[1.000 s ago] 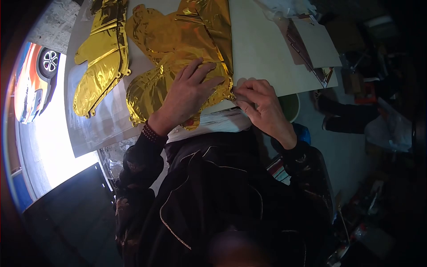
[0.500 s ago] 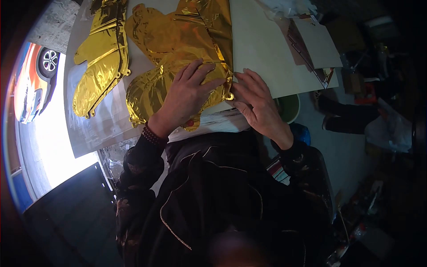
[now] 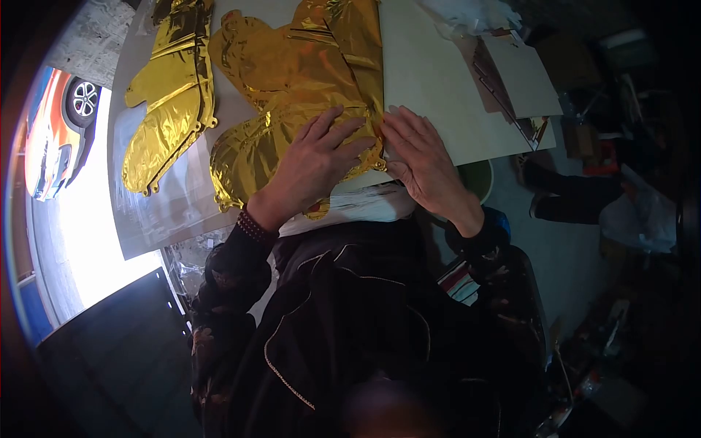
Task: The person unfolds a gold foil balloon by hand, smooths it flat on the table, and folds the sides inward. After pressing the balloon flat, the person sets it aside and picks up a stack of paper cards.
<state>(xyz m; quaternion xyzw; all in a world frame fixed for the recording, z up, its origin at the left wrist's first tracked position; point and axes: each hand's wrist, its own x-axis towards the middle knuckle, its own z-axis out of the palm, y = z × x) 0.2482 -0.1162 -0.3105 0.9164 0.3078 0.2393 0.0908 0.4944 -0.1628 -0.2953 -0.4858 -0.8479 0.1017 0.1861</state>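
Note:
Flat gold foil pieces [image 3: 274, 66] lie layered on the table [image 3: 431, 95] in front of me. My left hand [image 3: 314, 164] rests on the foil near its lower right part, palm down with the fingers spread. Beside the foil's right edge is my right hand [image 3: 423, 157], its fingers stretched out and its fingertips at the edge, close to a small looped tab [image 3: 380, 165]. Further left lies another stack of gold foil [image 3: 164, 109], with small tabs along its edge. White material [image 3: 372, 204] shows below the table's near edge.
Clear plastic [image 3: 475, 13] and a pale sheet [image 3: 520, 73] lie at the table's right. A green container [image 3: 477, 179] stands below the right edge. A person's dark-clothed legs [image 3: 577, 193] show at the right. An orange car [image 3: 55, 135] is outside at the left.
My right hand has gone from pinching at the foil's edge to lying with its fingers extended beside it. My left hand has shifted slightly to the right on the foil.

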